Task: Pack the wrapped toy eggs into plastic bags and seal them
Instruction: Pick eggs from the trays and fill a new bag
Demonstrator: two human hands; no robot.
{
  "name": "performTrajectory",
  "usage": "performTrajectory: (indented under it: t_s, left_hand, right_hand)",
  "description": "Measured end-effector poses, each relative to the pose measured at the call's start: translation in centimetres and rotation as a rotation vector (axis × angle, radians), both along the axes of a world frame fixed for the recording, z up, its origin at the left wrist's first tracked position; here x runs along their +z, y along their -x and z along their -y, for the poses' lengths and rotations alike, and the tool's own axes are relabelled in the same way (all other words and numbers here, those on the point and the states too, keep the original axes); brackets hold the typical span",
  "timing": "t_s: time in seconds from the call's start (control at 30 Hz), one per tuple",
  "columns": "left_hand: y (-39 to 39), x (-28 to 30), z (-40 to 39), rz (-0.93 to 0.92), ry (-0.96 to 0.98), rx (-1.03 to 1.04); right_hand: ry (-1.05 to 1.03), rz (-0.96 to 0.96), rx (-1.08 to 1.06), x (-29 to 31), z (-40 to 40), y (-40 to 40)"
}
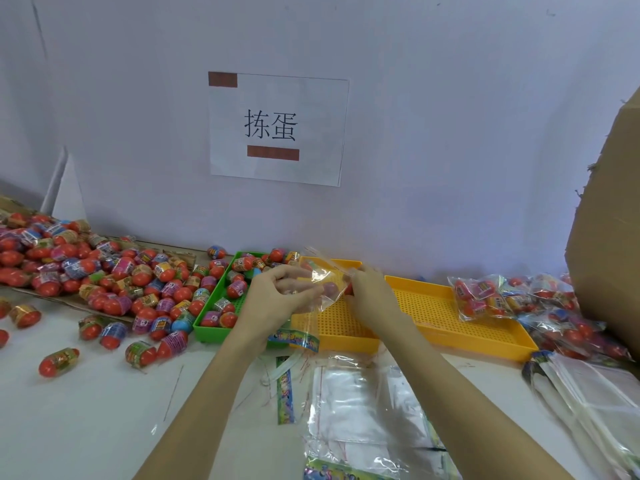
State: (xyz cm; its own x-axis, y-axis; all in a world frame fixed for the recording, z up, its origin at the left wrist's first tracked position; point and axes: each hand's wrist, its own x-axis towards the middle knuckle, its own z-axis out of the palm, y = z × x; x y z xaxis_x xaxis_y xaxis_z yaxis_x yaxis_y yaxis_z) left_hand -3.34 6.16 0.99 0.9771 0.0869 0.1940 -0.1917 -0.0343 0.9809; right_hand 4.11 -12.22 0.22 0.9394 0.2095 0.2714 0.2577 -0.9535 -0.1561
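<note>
Transparent plastic is the material of the bag (pixel 323 285) that both hands hold up in the air, above the near yellow tray (pixel 332 327) and just beside the green tray (pixel 207 329). The left hand (pixel 277 294) pinches one edge with curled fingers, and the right hand (pixel 369 292) grips the other edge, also with fingers curled on the film. Inside the bag at least one red egg (pixel 330 288) shows through the film; how many more are in it I cannot tell. The film looks thin, glossy and slippery, with a printed coloured strip hanging at its lower end. I think the main risk is that the mouth of the bag is not held level: if one hand loosens, the egg can roll out and fall into the yellow tray or on the white surface (pixel 86 410). The film can also fold on itself, so the seal would close crookedly or trap a wrinkle. Loose wrapped eggs (pixel 104 271) lie in a big heap on the left and also in the green tray, round and ready to roll if they are knocked. A pile of empty bags (pixel 363 410) lies in front, near the arms, and filled bags (pixel 485 299) rest on the right by a second yellow tray (pixel 460 327) and a cardboard box (pixel 609 220).
</note>
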Motion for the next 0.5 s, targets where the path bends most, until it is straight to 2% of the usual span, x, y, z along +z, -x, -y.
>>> performTrajectory:
  t_s: [0.1, 0.17, 0.2, 0.37, 0.5]
  left_hand:
    - [0.3, 0.1, 0.2, -0.003, -0.003, -0.026]
    - [0.3, 0.1, 0.3, -0.004, 0.005, -0.044]
    - [0.3, 0.0, 0.3, -0.004, 0.000, -0.050]
    - [0.1, -0.3, 0.6, -0.029, -0.023, -0.070]
    - [-0.1, -0.6, 1.1, -0.021, -0.052, -0.104]
  right_hand:
    - [0.044, 0.039, -0.031, -0.5, -0.1, -0.2]
    - [-0.024, 0.075, -0.006, -0.6, 0.0, -0.1]
    - [-0.126, 0.104, 0.005, -0.6, 0.1, 0.0]
    - [-0.888, 0.142, 0.008, -0.2, 2.4, 2.3]
    - [-1.173, 0.083, -0.023, -0.6, 4.6, 4.7]
